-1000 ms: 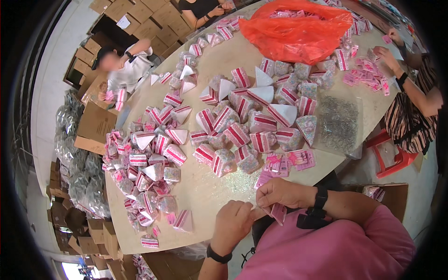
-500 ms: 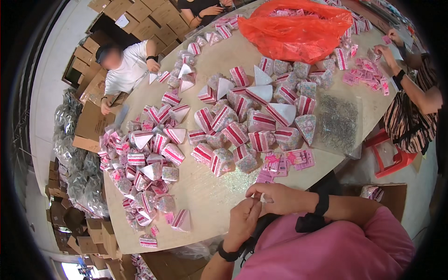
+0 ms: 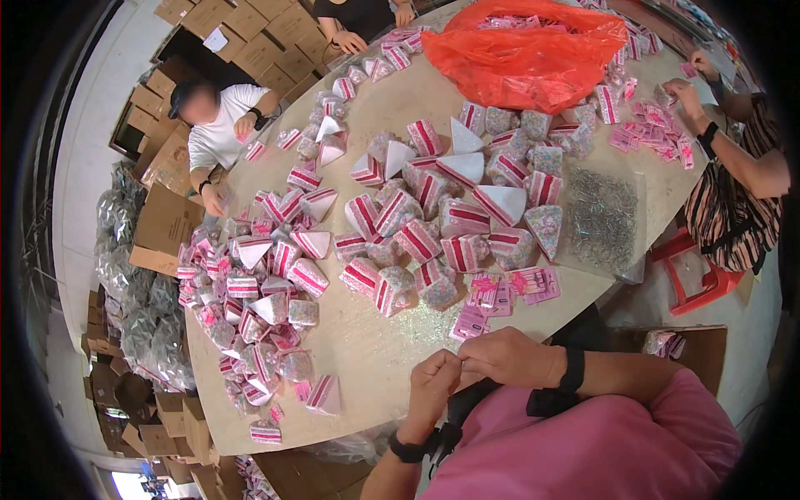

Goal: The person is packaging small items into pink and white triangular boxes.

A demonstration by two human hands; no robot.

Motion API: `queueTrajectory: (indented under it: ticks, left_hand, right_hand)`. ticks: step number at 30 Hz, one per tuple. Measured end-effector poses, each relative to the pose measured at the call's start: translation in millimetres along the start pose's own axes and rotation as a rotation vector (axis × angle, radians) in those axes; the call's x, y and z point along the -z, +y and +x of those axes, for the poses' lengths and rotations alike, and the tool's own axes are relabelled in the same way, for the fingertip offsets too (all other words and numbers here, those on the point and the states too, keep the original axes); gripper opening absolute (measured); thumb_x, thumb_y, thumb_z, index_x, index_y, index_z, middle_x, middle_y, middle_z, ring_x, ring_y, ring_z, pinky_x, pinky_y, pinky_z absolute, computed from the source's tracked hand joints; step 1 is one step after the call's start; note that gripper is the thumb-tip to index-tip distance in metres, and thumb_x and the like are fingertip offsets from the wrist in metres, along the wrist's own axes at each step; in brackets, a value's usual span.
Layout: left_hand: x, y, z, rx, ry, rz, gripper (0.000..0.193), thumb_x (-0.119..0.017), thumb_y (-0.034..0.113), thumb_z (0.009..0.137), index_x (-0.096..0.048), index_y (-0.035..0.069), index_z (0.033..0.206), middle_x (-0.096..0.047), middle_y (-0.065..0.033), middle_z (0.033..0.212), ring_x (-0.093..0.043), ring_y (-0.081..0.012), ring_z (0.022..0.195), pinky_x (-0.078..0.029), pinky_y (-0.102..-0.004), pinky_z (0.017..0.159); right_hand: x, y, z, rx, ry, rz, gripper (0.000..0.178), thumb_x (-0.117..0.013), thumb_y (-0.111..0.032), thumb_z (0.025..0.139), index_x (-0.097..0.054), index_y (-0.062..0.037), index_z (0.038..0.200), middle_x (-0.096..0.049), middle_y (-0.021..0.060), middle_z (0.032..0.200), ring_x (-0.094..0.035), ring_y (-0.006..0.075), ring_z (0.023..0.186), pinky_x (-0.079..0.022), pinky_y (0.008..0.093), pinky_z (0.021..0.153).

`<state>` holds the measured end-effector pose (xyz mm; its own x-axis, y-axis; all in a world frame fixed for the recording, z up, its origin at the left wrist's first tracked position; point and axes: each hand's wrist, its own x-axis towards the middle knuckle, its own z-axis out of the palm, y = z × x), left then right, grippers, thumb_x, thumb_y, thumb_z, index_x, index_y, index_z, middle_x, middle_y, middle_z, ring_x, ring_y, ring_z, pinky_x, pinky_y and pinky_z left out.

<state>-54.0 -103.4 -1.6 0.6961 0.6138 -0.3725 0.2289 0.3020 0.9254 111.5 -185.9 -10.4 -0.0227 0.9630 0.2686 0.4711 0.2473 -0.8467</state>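
I see the left hand and right hand meeting, fingers curled closed; any held item is hidden. Pink cards lie just beyond. Fingertip work appears underway; next move requires steady pinching.

Cake-slice shapes, centre: were pink and white, striped red.
Cards, below centre: were pink.
Bag, top: was red.
Garment, right edge: was black-and-tan striped.

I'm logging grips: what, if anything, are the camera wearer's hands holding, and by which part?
It cannot be told: the left hand and right hand are curled close together, hiding anything between them.
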Motion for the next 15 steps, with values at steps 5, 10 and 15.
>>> queueTrajectory:
  ticks: [5,10,15]
  left_hand:
    - [3.0,32.7,22.4,-0.145,0.233,0.334,0.022,-0.052,0.021,0.089,-0.055,0.001,0.078,-0.05,-0.001,0.065,-0.047,-0.0072,0.057,-0.036,-0.0228,0.053]
    - [-8.0,48.5,79.6,-0.285,0.413,1.149,0.047,-0.056,0.042,0.086,-0.052,0.0,0.108,-0.063,-0.0228,0.081,-0.062,-0.0394,0.075,-0.047,-0.0457,0.065]
    - [-4.2,37.5,119.7,-0.12,0.365,1.253,0.058,-0.055,0.045,0.085,-0.047,-0.002,0.118,-0.063,-0.0268,0.09,-0.062,-0.042,0.08,-0.047,-0.0488,0.067]
  right_hand:
    - [1.8,3.5,-2.3,0.009,0.032,-0.036,0.018,-0.054,-0.021,0.088,-0.056,-0.0041,0.093,-0.059,0.0148,0.076,-0.06,0.0334,0.073,-0.047,0.0409,0.062]
    - [4.2,4.4,-4.5,-0.019,0.067,0.023,0.019,-0.055,-0.021,0.088,-0.057,-0.0039,0.096,-0.059,0.0145,0.078,-0.06,0.0329,0.073,-0.047,0.0408,0.063]
    - [6.4,10.3,-11.2,-0.067,0.031,0.022,0.018,-0.055,-0.02,0.088,-0.058,-0.0039,0.095,-0.06,0.0149,0.081,-0.061,0.0329,0.073,-0.047,0.0405,0.063]
